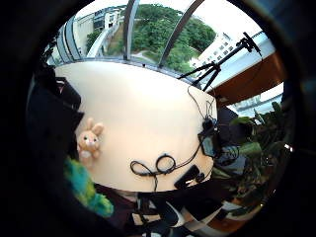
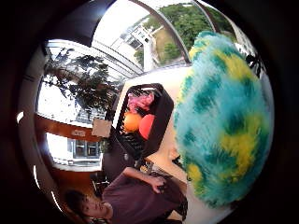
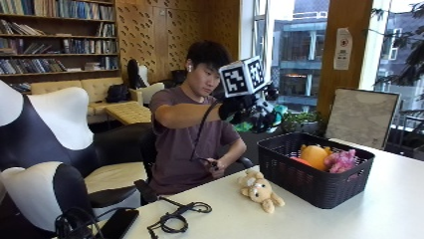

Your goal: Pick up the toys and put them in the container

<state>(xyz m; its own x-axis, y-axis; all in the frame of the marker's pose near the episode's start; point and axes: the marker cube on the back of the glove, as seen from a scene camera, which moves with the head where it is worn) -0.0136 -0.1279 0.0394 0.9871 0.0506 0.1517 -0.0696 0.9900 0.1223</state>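
My gloved right hand [image 3: 240, 107] is raised at chest height, left of and above the black basket [image 3: 291, 175]. It grips a fluffy teal and yellow toy [image 3: 270, 118], which fills much of the thumb side view [image 2: 222, 121] and shows at the edge of the little finger side view [image 1: 86, 190]. The basket [image 2: 161, 116] holds an orange toy [image 3: 315, 154], a pink toy [image 3: 342, 160] and a red toy [image 2: 147, 126]. A tan plush bunny [image 3: 260, 190] lies on the white table [image 3: 371, 214] just left of the basket, also seen from the palm [image 1: 90, 143].
A coiled black cable [image 3: 175, 219] and a dark phone [image 3: 119, 223] lie at the table's left end. The person's bare left hand [image 3: 215, 164] rests at the table's edge. A cow-patterned chair [image 3: 46, 149] stands on the left.
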